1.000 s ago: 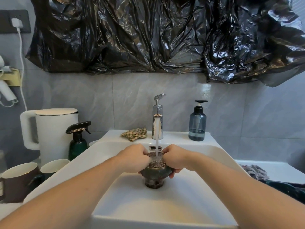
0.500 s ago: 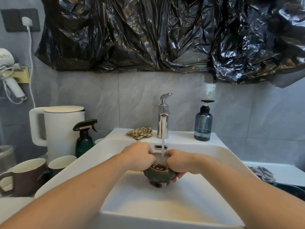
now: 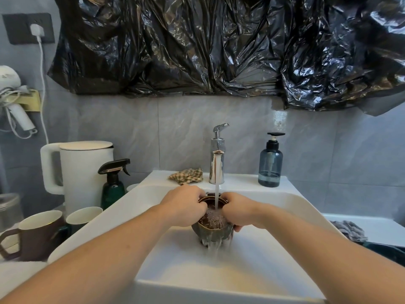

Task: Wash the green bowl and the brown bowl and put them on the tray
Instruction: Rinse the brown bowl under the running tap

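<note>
A small brown bowl (image 3: 213,232) with a green-grey outside sits under the running chrome tap (image 3: 217,165), over the white sink (image 3: 252,266). Water fills it and spills over its front edge. My left hand (image 3: 185,205) grips the bowl's left rim with curled fingers. On the opposite rim, my right hand (image 3: 237,210) holds on the same way. I see no second bowl. At the right edge lies a dark green rim (image 3: 385,251), possibly the tray.
A white kettle (image 3: 85,172), a green spray bottle (image 3: 112,187) and two mugs (image 3: 37,233) stand left of the sink. A checked cloth (image 3: 186,176) and a blue soap bottle (image 3: 270,165) sit on the back ledge. A grey cloth (image 3: 348,230) lies at the right.
The bowl has filled and now tips forward, with water pouring over its front edge. Both hands keep their hold on the rim. The view has shifted slightly left.
</note>
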The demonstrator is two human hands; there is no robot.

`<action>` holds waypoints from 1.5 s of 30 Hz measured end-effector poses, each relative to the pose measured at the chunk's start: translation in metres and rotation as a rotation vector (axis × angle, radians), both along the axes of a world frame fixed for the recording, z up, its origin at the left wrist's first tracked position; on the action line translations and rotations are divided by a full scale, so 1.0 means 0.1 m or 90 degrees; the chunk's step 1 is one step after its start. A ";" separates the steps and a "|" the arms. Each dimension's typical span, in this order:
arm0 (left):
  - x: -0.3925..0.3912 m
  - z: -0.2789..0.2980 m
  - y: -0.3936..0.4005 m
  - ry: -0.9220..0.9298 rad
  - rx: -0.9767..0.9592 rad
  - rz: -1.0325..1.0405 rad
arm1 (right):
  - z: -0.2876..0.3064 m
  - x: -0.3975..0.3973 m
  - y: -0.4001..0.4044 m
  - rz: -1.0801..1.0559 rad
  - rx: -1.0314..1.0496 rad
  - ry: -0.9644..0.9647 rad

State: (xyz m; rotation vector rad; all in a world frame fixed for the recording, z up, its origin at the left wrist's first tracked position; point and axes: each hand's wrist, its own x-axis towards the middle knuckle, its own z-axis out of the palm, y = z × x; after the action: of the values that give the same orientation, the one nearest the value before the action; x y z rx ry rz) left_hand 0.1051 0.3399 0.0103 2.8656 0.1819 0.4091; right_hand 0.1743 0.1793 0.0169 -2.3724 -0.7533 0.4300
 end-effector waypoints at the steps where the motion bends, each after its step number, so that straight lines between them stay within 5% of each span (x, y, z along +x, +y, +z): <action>1: 0.00 0.00 0.01 -0.005 -0.001 0.000 | 0.00 0.00 0.00 0.002 0.005 0.000; 24: 0.08 -0.05 0.03 -0.146 0.016 -0.020 | 0.07 0.08 -0.01 0.002 0.063 -0.074; 37: 0.15 -0.09 0.09 -0.071 -0.168 -0.065 | 0.03 0.12 -0.03 -0.039 0.114 -0.054; 45: 0.12 -0.07 0.07 -0.121 -0.042 -0.063 | 0.02 0.16 -0.02 -0.021 0.128 -0.087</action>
State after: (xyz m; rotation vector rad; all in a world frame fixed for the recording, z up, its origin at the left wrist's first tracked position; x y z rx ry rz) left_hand 0.1174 0.3472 0.0037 2.7377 0.0186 0.6394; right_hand 0.1903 0.1771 0.0188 -2.2369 -0.7788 0.1708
